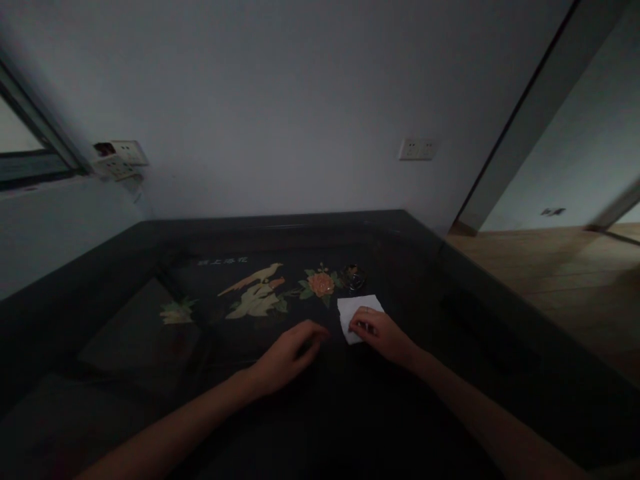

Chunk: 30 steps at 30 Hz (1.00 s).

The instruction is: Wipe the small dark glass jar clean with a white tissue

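Observation:
A small white sheet of paper (353,311) with uneven edges lies on the dark glossy table (350,413). My right hand (379,331) rests over it with the fingers curled and the fingertips drawn together; whatever they may pinch is too small and dark to tell. Left of the paper, my left hand (290,353) hovers at or just above the tabletop, loosely bent, with thumb and fingers apart and nothing in them. Just beyond the paper sits a small dark, shiny object (353,277), possibly clear or wrapped; its kind is unclear.
The tabletop bears a picture of a bird (255,279) and flowers (321,284), with characters above. A pale wall (280,120) with a socket (417,149) stands behind. More sockets (129,153) are at the left corner. Wooden floor (530,260) shows to the right. The light is dim.

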Available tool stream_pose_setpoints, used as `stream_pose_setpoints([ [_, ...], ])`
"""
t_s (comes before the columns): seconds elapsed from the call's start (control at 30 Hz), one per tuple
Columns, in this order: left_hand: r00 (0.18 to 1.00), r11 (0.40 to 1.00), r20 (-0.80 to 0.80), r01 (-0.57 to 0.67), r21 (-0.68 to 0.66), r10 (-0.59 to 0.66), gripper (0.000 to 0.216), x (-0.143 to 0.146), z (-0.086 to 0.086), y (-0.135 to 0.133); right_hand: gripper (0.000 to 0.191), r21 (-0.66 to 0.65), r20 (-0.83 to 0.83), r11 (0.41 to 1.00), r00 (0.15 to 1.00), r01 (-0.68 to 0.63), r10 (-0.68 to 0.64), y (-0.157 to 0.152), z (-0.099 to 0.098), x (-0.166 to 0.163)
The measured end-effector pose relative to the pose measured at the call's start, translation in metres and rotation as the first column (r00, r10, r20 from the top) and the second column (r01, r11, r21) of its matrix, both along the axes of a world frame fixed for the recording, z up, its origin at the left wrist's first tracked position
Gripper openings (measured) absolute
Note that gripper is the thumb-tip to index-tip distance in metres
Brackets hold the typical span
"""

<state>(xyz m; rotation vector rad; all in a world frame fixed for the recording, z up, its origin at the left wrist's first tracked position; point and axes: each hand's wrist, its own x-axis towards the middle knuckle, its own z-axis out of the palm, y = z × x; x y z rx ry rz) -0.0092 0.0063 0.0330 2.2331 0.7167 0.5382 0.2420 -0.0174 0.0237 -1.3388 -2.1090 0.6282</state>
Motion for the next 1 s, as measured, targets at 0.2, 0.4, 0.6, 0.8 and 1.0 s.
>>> stream_pose_setpoints([
  [0.2,0.969,0.988,0.203,-0.124,-0.095,0.141,0.033,0.046,-0.017,0.050,0.019,0.116,0.048,0.987,0.992,0.110,-0.116,0.013,0.000,0.016],
  [0.4,0.912,0.933,0.207,-0.360,-0.009,0.354,0.068,0.113,-0.042,0.110,0.020,0.187,0.168,0.980,0.981,0.069,-0.101,0.016,-0.011,0.035],
  [0.6,0.904,0.919,0.183,-0.395,0.009,0.387,0.103,0.157,-0.057,0.127,0.030,0.158,0.272,0.986,0.959,0.043,-0.086,0.015,-0.023,0.044],
  [0.8,0.877,0.885,0.154,-0.464,0.028,0.455,0.090,0.152,-0.063,0.128,0.037,0.038,0.310,0.999,0.950,0.029,-0.040,0.011,-0.022,0.043],
  [1.0,0.847,0.851,0.139,-0.523,0.048,0.513,0.078,0.098,-0.060,0.138,0.041,-0.002,0.312,1.000,0.950,0.030,-0.028,0.006,-0.017,0.039],
])
